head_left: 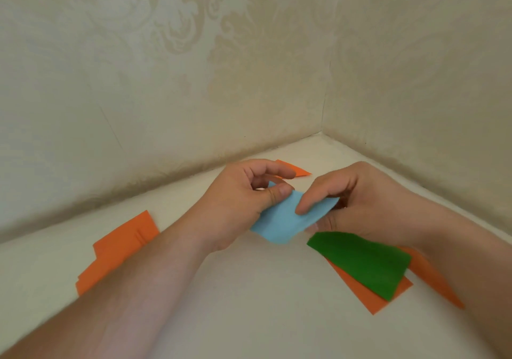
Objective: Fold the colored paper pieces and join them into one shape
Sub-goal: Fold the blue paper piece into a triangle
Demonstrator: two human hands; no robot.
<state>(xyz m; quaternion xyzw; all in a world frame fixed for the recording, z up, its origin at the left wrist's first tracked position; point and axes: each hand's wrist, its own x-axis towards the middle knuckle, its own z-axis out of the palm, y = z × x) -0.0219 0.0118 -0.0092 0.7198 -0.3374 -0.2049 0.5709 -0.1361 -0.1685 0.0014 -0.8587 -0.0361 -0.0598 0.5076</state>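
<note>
A light blue paper piece is held above the white table between both hands. My left hand pinches its upper left corner with thumb and curled fingers. My right hand grips its right side, thumb pressed on top. A green paper piece lies just below my right hand, on an orange sheet. A stack of orange sheets lies at the left, partly under my left forearm. A small folded orange piece sits behind my left hand.
Patterned cream walls meet in a corner right behind the work spot. Another orange piece pokes out from under my right forearm.
</note>
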